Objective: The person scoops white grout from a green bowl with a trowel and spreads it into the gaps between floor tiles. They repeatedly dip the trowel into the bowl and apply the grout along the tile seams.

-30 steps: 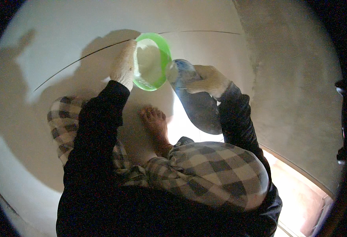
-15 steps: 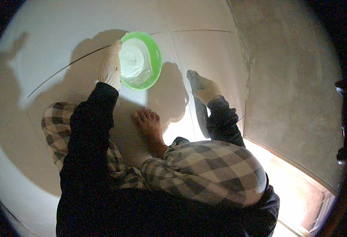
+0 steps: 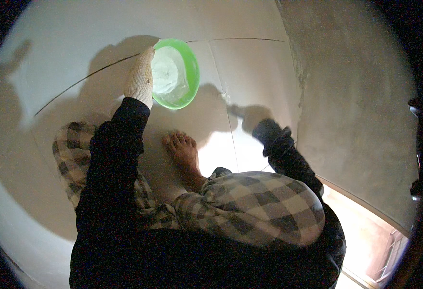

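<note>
We find the green bowl (image 3: pixel 194 79) out ahead of the person, over the pale tiled floor (image 3: pixel 173 21); we cannot tell whether its base rests there or is held clear. Inside lies a white mass (image 3: pixel 167 72), smeared up the side.

The left hand (image 3: pixel 140 77) is clamped on the bowl's left side, its fingertips out of our sight. We note this as the only visible hold. In our judgement, a one-sided grip on a loaded bowl invites tipping: should the fingers slip or the wrist roll, the contents could slide over the unsupported right rim.

The right hand (image 3: pixel 255 118) stands well apart from the bowl, lower and to the right. It is blurred, so we cannot tell whether it grips anything. A hasty return could knock the rim or scatter drips.

Nearer the body, a bare foot (image 3: pixel 182 154) stands below the bowl; any spill might reach it and make the footing slick. The plaid trousers (image 3: pixel 259 207) could be soiled likewise. Heavy shadow (image 3: pixel 211 108) beside the bowl, against a glaring bright patch (image 3: pixel 221 149), may hide splashes.
</note>
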The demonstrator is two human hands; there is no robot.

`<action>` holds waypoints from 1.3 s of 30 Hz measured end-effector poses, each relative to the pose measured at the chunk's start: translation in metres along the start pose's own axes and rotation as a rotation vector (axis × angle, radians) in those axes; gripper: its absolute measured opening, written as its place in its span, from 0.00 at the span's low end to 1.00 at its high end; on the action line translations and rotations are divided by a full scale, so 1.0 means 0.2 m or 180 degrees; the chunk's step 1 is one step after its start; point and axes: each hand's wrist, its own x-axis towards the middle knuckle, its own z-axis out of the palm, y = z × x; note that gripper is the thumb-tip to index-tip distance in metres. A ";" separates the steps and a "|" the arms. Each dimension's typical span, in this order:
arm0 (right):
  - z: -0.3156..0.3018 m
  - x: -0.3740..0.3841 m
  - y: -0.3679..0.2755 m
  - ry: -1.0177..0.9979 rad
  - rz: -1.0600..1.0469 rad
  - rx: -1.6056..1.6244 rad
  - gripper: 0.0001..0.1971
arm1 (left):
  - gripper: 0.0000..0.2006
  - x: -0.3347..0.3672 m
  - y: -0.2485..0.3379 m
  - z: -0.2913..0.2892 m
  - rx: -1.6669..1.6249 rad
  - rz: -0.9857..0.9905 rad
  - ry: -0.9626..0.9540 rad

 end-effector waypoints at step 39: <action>-0.54 0.21 -0.31 -0.0254 -0.1194 0.1897 0.21 | 0.29 -0.09 0.10 0.13 0.0548 0.0057 -0.0345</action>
